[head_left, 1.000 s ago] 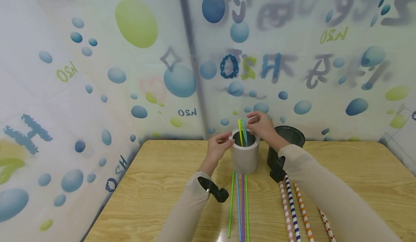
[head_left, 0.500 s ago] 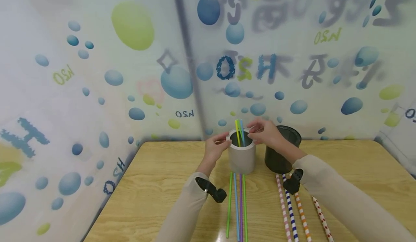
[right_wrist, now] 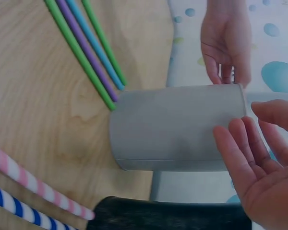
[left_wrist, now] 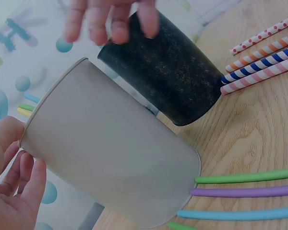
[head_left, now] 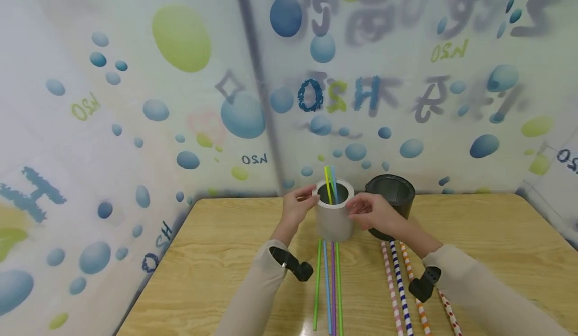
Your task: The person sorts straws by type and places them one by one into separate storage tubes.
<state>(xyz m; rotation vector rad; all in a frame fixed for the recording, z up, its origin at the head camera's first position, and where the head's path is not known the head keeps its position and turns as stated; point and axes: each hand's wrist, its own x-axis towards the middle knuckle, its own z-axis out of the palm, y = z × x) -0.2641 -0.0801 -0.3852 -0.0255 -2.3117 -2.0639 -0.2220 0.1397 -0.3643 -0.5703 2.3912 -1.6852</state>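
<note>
A light grey cylindrical cup (head_left: 333, 223) stands upright on the table, with yellow, green and blue straws (head_left: 331, 185) leaning in its mouth. At its left side my left hand (head_left: 298, 208) holds the rim between thumb and fingers. My right hand (head_left: 372, 210) hovers at the cup's right side, fingers loosely bent, nothing in them. In the right wrist view, the right hand (right_wrist: 266, 158) overlaps the cup near its rim; whether it touches is unclear. Just right stands a black cup (head_left: 399, 190), partly covered by the right hand. Plain green, blue and purple straws (head_left: 333, 286) lie before the grey cup.
Several patterned paper straws (head_left: 397, 286), striped pink, blue and orange plus one red-dotted, lie before the black cup. The right forearm passes above some of them. Behind the wooden table (head_left: 217, 256) rises a wall (head_left: 203, 90) printed with bubbles.
My right hand has moved down from beside the straws at the grey cup's mouth to the cup's right side. The left hand stays at the rim. The head view has shifted slightly.
</note>
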